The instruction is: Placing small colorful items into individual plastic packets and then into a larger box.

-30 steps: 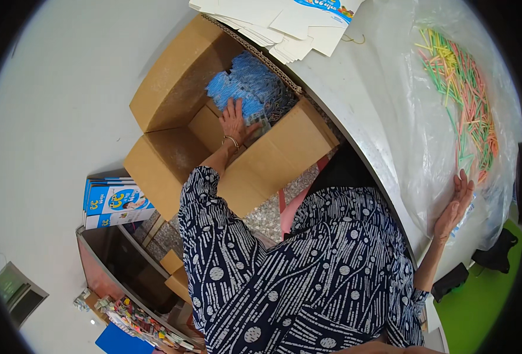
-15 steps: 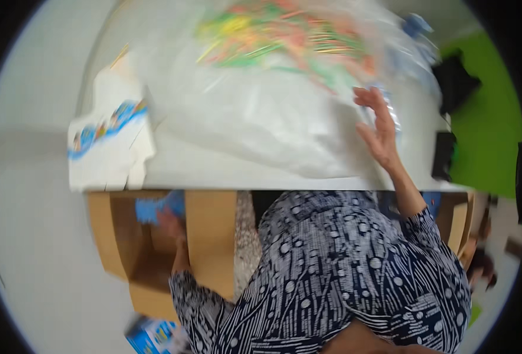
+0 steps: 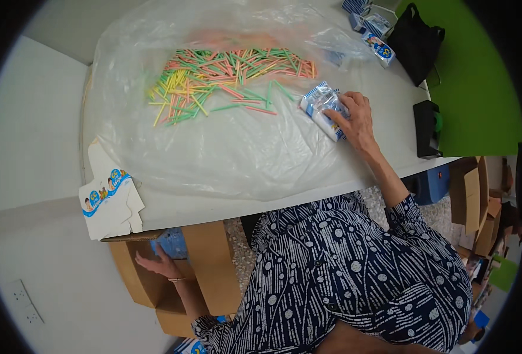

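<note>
Blue, white and silver on the packet (image 3: 319,108), towards the right side of the desk (image 3: 395,106), just beside the sticks (image 3: 237,68). Clamped in the right hand (image 3: 360,121), thumb across the printed face, fingers over the right edge. Striped bands at the ends; print between them partly under the thumb, too small to read. Hard to tell whether resting on plastic or slightly raised.

Hands well apart. Left hand (image 3: 158,264) open, fingers spread, over the mouth of a carton (image 3: 214,265) just below the desk edge. Inside the carton, blue wrapping (image 3: 171,243), any print too small to make out. On the left wrist, a thin bracelet (image 3: 176,279).

Across much of the desk, a large clear bag (image 3: 225,168), with pink, green and yellow sticks in a loose heap, partly under hazy plastic. At the left end, white cards (image 3: 110,218) in an uneven stack, with a blue band, round blue logos and cartoon figures. Beyond the right hand, more packets (image 3: 378,48), the nearest with a blue oval label and bold lettering; beside them, a black bag (image 3: 417,44). Nearer, a black holder (image 3: 427,130) with a green part. Below the desk at right, a blue tub (image 3: 435,184) and other cartons (image 3: 467,194).
</note>
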`<state>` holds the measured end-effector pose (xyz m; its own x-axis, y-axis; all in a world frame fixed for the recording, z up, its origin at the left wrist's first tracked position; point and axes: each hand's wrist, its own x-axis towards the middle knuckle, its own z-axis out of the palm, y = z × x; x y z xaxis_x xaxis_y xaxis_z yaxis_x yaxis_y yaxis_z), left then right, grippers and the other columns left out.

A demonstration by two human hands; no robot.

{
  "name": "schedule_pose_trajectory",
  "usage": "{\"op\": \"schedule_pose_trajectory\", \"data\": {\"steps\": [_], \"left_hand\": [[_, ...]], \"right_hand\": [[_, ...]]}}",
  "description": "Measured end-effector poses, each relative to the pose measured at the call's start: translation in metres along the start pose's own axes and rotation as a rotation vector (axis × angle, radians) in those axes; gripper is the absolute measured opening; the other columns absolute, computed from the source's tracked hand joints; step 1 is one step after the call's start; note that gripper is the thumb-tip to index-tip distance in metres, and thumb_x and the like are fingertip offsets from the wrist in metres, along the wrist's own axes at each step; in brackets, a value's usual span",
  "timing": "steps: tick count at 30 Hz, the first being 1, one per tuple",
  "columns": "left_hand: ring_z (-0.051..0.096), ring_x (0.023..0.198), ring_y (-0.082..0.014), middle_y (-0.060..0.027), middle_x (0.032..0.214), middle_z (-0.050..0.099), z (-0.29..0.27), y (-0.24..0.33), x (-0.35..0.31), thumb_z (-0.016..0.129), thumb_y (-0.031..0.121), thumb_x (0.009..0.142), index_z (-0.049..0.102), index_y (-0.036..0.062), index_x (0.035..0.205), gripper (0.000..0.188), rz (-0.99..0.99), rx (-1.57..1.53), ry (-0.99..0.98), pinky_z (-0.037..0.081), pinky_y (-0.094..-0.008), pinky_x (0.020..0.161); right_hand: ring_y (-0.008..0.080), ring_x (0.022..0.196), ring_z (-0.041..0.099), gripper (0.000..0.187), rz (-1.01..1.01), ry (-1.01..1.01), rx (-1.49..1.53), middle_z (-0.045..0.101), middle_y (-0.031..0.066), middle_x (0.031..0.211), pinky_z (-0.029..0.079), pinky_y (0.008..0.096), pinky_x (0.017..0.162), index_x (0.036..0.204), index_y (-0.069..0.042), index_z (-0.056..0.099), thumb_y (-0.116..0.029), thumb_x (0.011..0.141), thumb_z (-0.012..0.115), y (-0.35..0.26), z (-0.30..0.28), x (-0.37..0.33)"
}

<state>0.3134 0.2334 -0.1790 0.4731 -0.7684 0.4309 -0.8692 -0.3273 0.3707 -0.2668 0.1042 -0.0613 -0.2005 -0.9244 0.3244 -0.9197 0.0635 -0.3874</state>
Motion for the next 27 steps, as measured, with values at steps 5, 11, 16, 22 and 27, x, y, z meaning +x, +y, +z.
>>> {"op": "schedule_pose_trajectory", "data": {"steps": [5,11,16,22,27], "left_hand": [[0.037,0.127,-0.0359,-0.0236,0.14,0.033,-0.061,0.163,0.037,0.063,0.016,0.086,0.034,-0.0036,0.133,0.058,-0.066,-0.416,0.209,0.034,-0.0433,0.104],[0.037,0.129,-0.0358,-0.0218,0.134,0.042,-0.052,0.316,0.062,0.065,0.0,0.079,0.047,-0.001,0.122,0.047,0.555,-0.616,-0.023,0.026,-0.0465,0.107],[0.047,0.116,-0.0319,-0.0136,0.121,0.055,0.006,0.416,0.055,0.074,0.017,0.075,0.058,0.0034,0.111,0.042,0.796,-0.87,-0.524,0.034,-0.04,0.098],[0.058,0.091,-0.0231,-0.0102,0.094,0.065,0.014,0.436,0.053,0.071,0.01,0.077,0.066,0.0016,0.093,0.019,0.62,-1.029,-0.792,0.044,-0.0331,0.082],[0.06,0.086,-0.0194,-0.0086,0.092,0.065,0.0,0.419,0.058,0.069,0.007,0.08,0.067,0.0016,0.093,0.014,0.689,-0.962,-0.726,0.046,-0.0299,0.08]], "right_hand": [[0.0288,0.102,0.051,0.031,0.038,0.003,0.119,0.058,0.0128,0.104,0.042,0.0358,0.087,0.101,0.001,0.065,-0.022,0.079,0.069,0.014,0.0,0.0],[0.0245,0.094,0.057,0.026,-0.071,0.232,0.19,0.061,0.0116,0.102,0.045,0.0331,0.082,0.101,-0.001,0.065,-0.017,0.081,0.068,-0.001,-0.015,0.004],[0.0129,0.082,0.057,0.025,0.103,-0.213,0.751,0.063,0.0068,0.09,0.045,0.0258,0.076,0.101,0.0,0.059,-0.011,0.081,0.067,-0.043,-0.047,0.008],[0.0109,0.08,0.054,0.025,0.041,-0.266,0.969,0.062,0.0046,0.088,0.044,0.0253,0.073,0.099,0.0,0.057,-0.011,0.081,0.068,-0.054,-0.045,0.014],[0.0153,0.066,0.052,0.014,-0.087,-0.286,0.761,0.058,0.0066,0.072,0.041,0.0291,0.062,0.082,0.002,0.061,-0.01,0.079,0.068,-0.06,-0.038,0.015]]}}
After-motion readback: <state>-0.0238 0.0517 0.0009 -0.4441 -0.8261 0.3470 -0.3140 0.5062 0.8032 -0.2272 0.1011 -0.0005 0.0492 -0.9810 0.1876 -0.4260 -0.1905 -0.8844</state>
